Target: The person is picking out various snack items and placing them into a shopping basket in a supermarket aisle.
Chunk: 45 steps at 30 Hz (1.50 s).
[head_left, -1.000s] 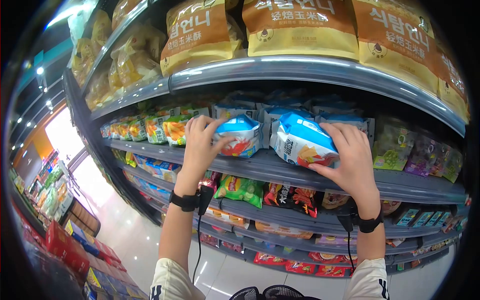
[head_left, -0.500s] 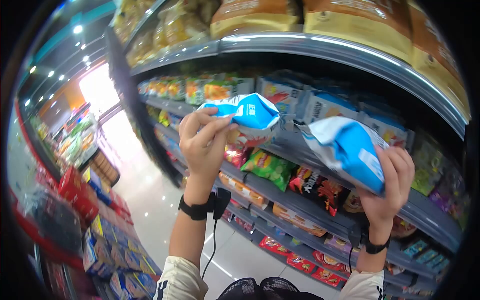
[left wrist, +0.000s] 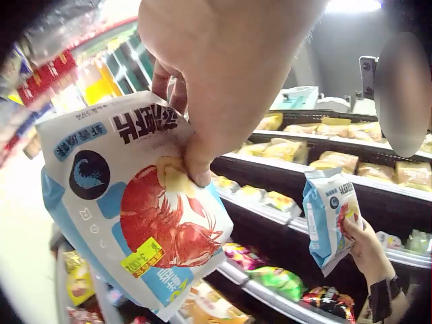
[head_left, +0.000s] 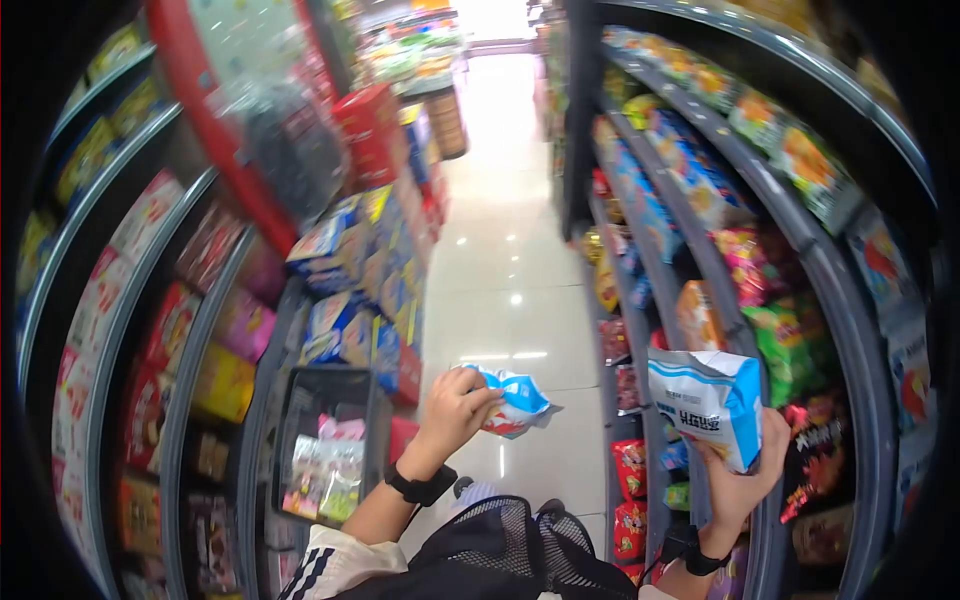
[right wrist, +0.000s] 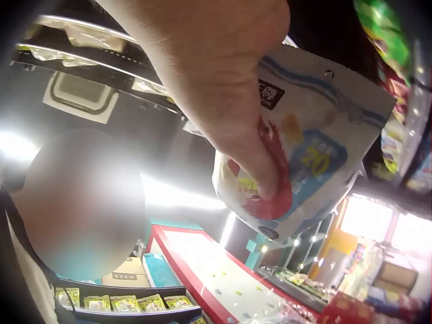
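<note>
My left hand [head_left: 455, 410] grips a blue and white snack bag [head_left: 518, 399] with a red crab picture, held out over the aisle floor. In the left wrist view the fingers [left wrist: 196, 158] pinch that snack bag [left wrist: 135, 209] near its top. My right hand [head_left: 745, 475] holds a second blue and white snack bag [head_left: 708, 401] upright beside the right-hand shelves. The right wrist view shows this second bag [right wrist: 307, 158] from below, with the thumb [right wrist: 253, 152] pressed on its face. The right hand and its bag [left wrist: 329, 219] also appear in the left wrist view.
A grey shopping basket [head_left: 295, 395] with several packets stands low on the left by the shelves [head_left: 150, 300]. Snack shelves [head_left: 800, 260] run along the right. The white tiled aisle floor [head_left: 500, 250] stretches ahead. A black mesh bag [head_left: 500, 555] hangs at my front.
Both hands have pulled the two bags off the shelf and brought them down. My head has turned left, from facing the shelf to looking along the aisle, with the basket now in sight.
</note>
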Available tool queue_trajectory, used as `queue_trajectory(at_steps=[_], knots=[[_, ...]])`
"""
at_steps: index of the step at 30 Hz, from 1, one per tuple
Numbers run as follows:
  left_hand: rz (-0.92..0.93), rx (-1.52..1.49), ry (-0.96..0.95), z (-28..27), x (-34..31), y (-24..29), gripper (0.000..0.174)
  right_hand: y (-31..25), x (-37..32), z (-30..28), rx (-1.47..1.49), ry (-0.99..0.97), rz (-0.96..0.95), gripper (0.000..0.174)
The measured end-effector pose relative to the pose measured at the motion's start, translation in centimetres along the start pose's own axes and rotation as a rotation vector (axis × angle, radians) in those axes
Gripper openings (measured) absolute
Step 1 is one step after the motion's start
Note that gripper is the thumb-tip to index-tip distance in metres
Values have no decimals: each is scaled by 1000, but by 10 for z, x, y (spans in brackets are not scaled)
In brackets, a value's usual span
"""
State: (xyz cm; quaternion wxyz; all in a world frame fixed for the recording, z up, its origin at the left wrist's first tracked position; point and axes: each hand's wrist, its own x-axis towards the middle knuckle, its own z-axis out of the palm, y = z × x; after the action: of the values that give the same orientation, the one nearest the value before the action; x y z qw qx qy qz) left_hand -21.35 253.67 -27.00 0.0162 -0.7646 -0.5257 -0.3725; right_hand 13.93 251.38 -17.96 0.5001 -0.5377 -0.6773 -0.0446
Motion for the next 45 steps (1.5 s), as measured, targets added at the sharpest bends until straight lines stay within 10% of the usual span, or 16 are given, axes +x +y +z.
queue_trajectory(at_steps=[14, 29, 38, 45], knots=[[-1054, 511, 313, -178, -281, -146, 12, -191, -61, 251, 533, -765, -312, 62], [-1793, -41, 408, -151, -367, -333, 31, -295, -225, 478, 678, -1465, 193, 58], [-1736, -152, 566, -81, -472, -398, 29, -306, -266, 508, 494, -1659, 301, 49], [-1738, -237, 270, -98, -394, -329, 48, -298, -278, 522, 417, -1638, 446, 54]])
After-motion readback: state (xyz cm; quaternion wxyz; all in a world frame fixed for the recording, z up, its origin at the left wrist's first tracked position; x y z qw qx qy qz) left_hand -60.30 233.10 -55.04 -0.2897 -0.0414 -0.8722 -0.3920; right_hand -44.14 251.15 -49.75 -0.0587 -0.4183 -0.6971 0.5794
